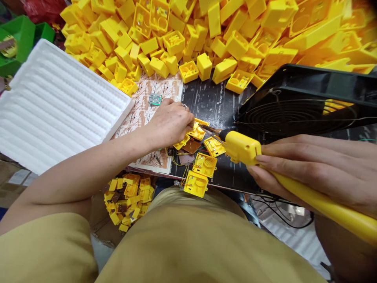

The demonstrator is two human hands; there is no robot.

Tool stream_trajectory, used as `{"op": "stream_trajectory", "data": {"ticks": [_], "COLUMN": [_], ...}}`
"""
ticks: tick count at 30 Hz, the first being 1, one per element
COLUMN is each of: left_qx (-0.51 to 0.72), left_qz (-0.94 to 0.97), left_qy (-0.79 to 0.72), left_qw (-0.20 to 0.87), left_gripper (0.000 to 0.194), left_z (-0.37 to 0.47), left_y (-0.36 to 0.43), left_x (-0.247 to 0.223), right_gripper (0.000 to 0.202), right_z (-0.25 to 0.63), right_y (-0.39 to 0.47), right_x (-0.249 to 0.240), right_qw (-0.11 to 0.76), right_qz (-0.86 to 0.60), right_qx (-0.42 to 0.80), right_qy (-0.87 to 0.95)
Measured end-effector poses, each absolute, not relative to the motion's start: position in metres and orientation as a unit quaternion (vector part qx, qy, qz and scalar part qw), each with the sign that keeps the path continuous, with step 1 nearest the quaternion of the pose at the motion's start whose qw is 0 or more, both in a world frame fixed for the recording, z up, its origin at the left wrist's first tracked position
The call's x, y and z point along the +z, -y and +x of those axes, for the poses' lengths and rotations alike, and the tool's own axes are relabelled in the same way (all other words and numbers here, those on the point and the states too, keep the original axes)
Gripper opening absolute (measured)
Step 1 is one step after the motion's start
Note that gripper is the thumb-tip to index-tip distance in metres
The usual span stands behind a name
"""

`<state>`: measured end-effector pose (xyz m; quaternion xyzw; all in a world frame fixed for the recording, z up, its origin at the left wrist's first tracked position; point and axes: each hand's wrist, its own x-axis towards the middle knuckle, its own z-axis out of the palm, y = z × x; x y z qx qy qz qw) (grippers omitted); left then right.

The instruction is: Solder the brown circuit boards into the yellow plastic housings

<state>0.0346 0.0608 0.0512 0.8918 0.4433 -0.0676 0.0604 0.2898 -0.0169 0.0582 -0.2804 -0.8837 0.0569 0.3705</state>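
My right hand [321, 165] is closed around a yellow soldering iron [243, 146], its tip pointing left. The tip reaches a small yellow plastic case [198, 131] at the fingertips of my left hand [171, 122]. Those left fingers are curled and pinched at the case, and their tips are partly hidden. Close below lie brown circuit boards [192, 146] with thin wires. Beside them is another case half [214, 147]. Nearest my body, a case half with a round speaker grille [205, 165] adjoins another yellow half [195, 184] at the table edge.
A large heap of yellow cases [173, 41] covers the back. At the right stands a black fan [282, 106]. A white foam tray [64, 102] lies left, near green bins [25, 37]. A green circuit board [155, 99] rests on printed paper. Yellow pieces [129, 200] sit below the table.
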Motion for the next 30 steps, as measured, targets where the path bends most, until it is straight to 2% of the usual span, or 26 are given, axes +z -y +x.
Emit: {"op": "stream_trajectory", "data": {"ticks": [5,8,12,15,20,22,26,30], "left_qx": [-0.074,-0.080,-0.082,-0.087,0.092,0.120,0.047,-0.006], "left_qz": [0.893,0.894,0.896,0.891,0.843,0.822,0.822,0.830], "left_qy": [-0.440,-0.439,-0.435,-0.445,-0.522,-0.546,-0.556,-0.547], "left_qw": [0.049,0.044,0.040,0.042,0.093,0.108,0.112,0.110], "left_gripper": [0.025,0.026,0.026,0.024,0.027,0.026,0.025,0.038], "left_z": [0.034,0.034,0.036,0.037,0.022,0.009,-0.008,0.005], "left_y": [-0.061,-0.061,-0.060,-0.059,-0.064,-0.071,-0.083,-0.083], "left_x": [0.052,0.052,0.051,0.055,0.081,0.086,0.077,0.064], "right_gripper": [0.007,0.017,0.009,0.023,0.039,0.046,0.054,0.044], "right_z": [0.294,0.294,0.294,0.296,0.306,0.308,0.303,0.298], "right_y": [0.021,0.022,0.022,0.025,0.034,0.033,0.025,0.024], "right_x": [0.054,0.048,0.040,0.035,0.021,0.020,0.026,0.032], "right_qw": [0.369,0.341,0.385,0.380,0.359,0.367,0.373,0.390], "right_qz": [-0.312,-0.366,-0.347,-0.384,-0.452,-0.447,-0.396,-0.394], "right_qx": [0.059,0.087,0.081,0.048,0.021,0.003,-0.039,-0.026], "right_qy": [0.873,0.861,0.852,0.840,0.816,0.816,0.838,0.832]}}
